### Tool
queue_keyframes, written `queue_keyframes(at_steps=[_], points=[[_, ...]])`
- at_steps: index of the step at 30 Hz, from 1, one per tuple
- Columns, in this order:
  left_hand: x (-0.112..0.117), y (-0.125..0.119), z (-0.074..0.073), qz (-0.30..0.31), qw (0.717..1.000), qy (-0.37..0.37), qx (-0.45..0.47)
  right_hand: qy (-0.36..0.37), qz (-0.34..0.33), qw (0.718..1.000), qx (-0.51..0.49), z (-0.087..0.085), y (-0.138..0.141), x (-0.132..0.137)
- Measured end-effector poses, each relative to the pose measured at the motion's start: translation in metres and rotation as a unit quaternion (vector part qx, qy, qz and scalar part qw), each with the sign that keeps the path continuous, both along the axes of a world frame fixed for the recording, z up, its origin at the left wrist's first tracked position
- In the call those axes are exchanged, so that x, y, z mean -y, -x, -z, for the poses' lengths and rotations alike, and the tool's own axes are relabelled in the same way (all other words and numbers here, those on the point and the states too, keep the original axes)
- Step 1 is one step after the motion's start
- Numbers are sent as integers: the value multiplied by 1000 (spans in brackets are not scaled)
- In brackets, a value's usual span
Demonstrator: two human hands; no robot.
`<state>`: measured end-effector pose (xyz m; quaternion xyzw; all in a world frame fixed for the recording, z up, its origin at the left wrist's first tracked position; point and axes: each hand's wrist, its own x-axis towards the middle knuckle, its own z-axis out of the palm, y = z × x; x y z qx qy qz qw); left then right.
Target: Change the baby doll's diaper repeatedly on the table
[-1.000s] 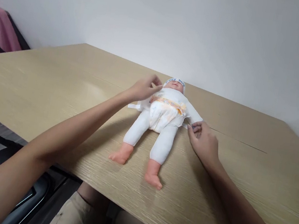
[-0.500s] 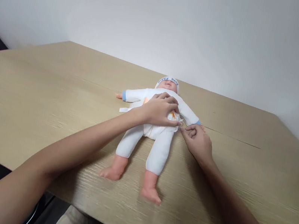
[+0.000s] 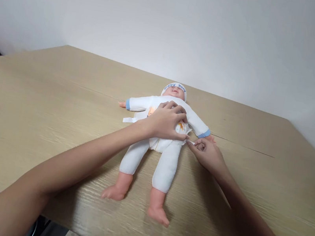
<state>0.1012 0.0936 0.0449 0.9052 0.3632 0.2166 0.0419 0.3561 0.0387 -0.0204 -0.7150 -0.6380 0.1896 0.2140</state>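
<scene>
Being spread over the front of the diaper, the left hand is seemingly being used to steady it. By the thumb and curled fingers of the right hand, a white tab is being pinched beside the diaper's edge, presumably so that it can be guided without folding. On the opposite side, a loose tab is being splayed outward over the tabletop. Face up, the doll is being supported well in from both far corners, its head being pointed toward the far edge and its feet toward the near edge, perhaps so that both hips can be reached. Its blue-cuffed sleeves are being held out sideways, apart from the diaper's sides.
</scene>
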Motion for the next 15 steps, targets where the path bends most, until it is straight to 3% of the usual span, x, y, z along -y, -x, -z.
queue_keyframes(at_steps=[3, 7, 11, 15], points=[[2, 0, -1, 2, 1000, -4, 2, 11, -34, 999, -32, 0, 0, 1], [4, 1, -3, 1, 1000, -3, 0, -29, -86, 985, -148, -3, -6, 5], [5, 0, -4, -4, 1000, 1, 3, -62, -85, 964, -243, -12, -12, 8], [7, -2, -5, -16, 1000, 3, -5, -40, -102, 939, -327, -26, 2, 3]])
